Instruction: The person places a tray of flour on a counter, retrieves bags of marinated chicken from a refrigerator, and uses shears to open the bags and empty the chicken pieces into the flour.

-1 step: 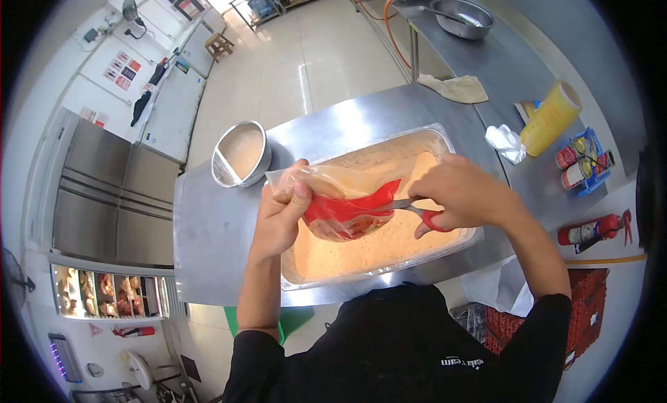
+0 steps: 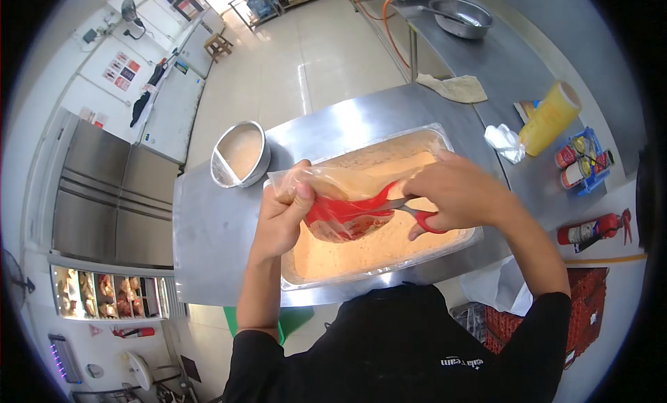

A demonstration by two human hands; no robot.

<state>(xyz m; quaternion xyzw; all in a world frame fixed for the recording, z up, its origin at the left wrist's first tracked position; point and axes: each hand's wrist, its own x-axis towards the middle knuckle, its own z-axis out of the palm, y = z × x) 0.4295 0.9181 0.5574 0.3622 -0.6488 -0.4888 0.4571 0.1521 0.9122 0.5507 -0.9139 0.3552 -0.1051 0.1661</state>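
My left hand [image 2: 283,212] pinches the top left of a clear plastic bag [image 2: 326,184] with a red printed band. It holds the bag over a rectangular tray [image 2: 375,269] lined with clear film. Pale orange mixture [image 2: 326,257] fills much of the tray. My right hand [image 2: 455,198] is closed round the handles of red-handled scissors [image 2: 425,219]. The metal blades reach to the right edge of the red band. The bag's contents are hard to make out through the film.
Left of the tray, a metal bowl [image 2: 260,163] holds beige liquid and stands on the steel table [image 2: 215,243]. To the right are a yellow film roll [image 2: 552,118], crumpled white tissue [image 2: 506,142], a blue basket of cans [image 2: 592,170] and a beige cloth [image 2: 455,89].
My right hand and the scissors have shifted slightly to the left against the bag. The left hand holds the bag in nearly the same place.
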